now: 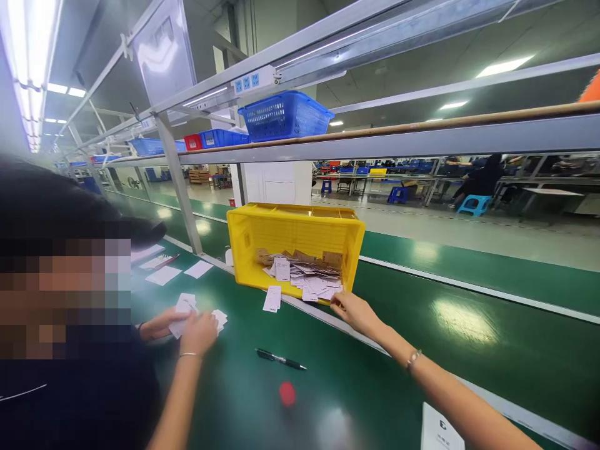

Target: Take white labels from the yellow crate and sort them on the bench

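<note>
A yellow plastic bin lies tipped with its opening towards me, and a loose heap of small white printed cards fills its lower side. My right hand, with a metal bracelet at the wrist, reaches in from the right. Its bent fingers close at the bin's lower right corner, next to the cards; the fingertips are partly hidden. A couple of cards stick out over the bin's lower left rim. My left hand is not in view.
On the left a co-worker's hands handle white cards. A dark pen lies on the green table, a white booklet at lower right. Paper sheets lie further left. Overhead, a shelf holds a blue basket.
</note>
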Action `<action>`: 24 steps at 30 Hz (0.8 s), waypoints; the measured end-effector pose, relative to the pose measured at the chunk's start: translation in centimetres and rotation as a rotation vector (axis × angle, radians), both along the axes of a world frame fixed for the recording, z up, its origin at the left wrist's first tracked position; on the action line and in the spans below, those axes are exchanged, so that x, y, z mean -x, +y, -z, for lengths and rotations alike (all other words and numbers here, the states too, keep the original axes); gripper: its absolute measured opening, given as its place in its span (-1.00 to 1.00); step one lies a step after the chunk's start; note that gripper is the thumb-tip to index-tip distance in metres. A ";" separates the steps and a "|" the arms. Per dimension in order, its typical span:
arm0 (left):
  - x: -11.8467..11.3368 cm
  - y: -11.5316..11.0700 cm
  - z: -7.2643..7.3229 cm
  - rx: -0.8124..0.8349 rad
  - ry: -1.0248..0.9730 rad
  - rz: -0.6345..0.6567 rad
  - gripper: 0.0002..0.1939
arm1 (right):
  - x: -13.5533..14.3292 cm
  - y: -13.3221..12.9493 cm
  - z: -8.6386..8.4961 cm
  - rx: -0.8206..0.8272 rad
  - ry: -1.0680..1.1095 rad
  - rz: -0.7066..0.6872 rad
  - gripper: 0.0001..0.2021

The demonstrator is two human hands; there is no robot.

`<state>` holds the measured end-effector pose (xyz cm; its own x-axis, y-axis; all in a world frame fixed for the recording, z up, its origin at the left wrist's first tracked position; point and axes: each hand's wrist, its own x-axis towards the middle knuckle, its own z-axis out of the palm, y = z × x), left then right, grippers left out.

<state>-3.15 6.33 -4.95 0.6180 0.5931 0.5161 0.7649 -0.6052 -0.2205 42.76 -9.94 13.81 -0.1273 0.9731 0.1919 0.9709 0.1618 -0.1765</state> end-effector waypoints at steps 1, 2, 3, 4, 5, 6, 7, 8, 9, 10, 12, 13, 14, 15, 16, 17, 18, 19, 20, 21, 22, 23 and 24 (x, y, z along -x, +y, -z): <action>0.3 0.0 -0.2 -0.054 -0.106 -0.014 -0.48 | -0.4 2.1 0.3 -0.026 -0.062 0.025 -0.75; 0.6 0.0 -0.5 -0.096 -0.217 -0.010 -0.50 | -0.5 4.0 0.8 -0.046 -0.121 0.036 -0.72; 0.6 0.0 -0.6 -0.111 -0.319 0.013 -0.53 | -0.3 5.5 1.5 -0.061 -0.178 0.038 -0.64; 0.6 -0.1 -0.7 -0.086 -0.390 0.068 -0.57 | 0.1 6.8 2.2 -0.071 -0.232 0.035 -0.52; 0.4 -0.2 -0.7 -0.036 -0.438 0.142 -0.59 | 0.5 7.8 2.9 -0.074 -0.281 0.030 -0.40; 0.2 -0.2 -0.5 0.010 -0.490 0.200 -0.58 | 1.0 8.7 3.6 -0.068 -0.322 0.025 -0.32; 0.1 -0.2 -0.3 0.054 -0.533 0.233 -0.56 | 1.5 9.4 4.1 -0.058 -0.355 0.020 -0.30; 0.0 -0.1 0.1 0.096 -0.560 0.252 -0.54 | 1.8 10.0 4.6 -0.044 -0.378 0.015 -0.33; 0.0 0.0 0.6 0.139 -0.566 0.249 -0.51 | 2.0 10.5 4.8 -0.029 -0.391 0.010 -0.42; 0.1 0.3 1.0 0.179 -0.553 0.224 -0.49 | 2.1 10.9 4.9 -0.016 -0.392 0.006 -0.53; 0.5 0.9 2.0 0.243 -0.498 0.131 -0.42 | 1.9 11.4 4.7 -0.006 -0.361 -0.001 -0.72; 0.7 1.2 2.3 0.245 -0.481 0.091 -0.36 | 1.7 11.6 4.4 -0.010 -0.329 -0.002 -0.76; 0.9 1.5 2.5 0.234 -0.466 0.054 -0.30 | 1.4 11.7 4.0 -0.020 -0.288 0.001 -0.78; 1.0 1.6 2.6 0.221 -0.436 0.016 -0.25 | 1.1 11.7 3.5 -0.035 -0.238 0.008 -0.77; 0.9 1.6 2.5 0.217 -0.389 -0.023 -0.21 | 0.8 11.6 3.0 -0.054 -0.178 0.020 -0.76; 0.8 1.5 2.3 0.231 -0.340 -0.067 -0.20 | 0.6 11.4 2.4 -0.076 -0.110 0.036 -0.73; 0.6 1.3 2.0 0.260 -0.294 -0.108 -0.19 | 0.3 11.0 1.8 -0.099 -0.032 0.056 -0.70; 0.4 1.1 1.7 0.299 -0.259 -0.145 -0.18 | 0.0 10.5 1.2 -0.124 0.053 0.077 -0.68; 0.1 0.9 1.2 0.335 -0.243 -0.168 -0.17 | -0.2 9.7 0.5 -0.148 0.145 0.098 -0.65; -0.1 0.7 0.8 0.366 -0.251 -0.174 -0.16 | -0.3 8.8 0.0 -0.168 0.241 0.117 -0.63; -0.3 0.6 0.4 0.392 -0.272 -0.164 -0.17 | -0.4 7.6 -0.6 -0.181 0.340 0.129 -0.60; -0.4 0.5 0.1 0.418 -0.292 -0.143 -0.20 | -0.4 6.1 -1.1 -0.183 0.440 0.131 -0.58; -0.6 0.5 -0.3 0.445 -0.314 -0.114 -0.24 | -0.3 4.4 -1.6 -0.176 0.534 0.122 -0.56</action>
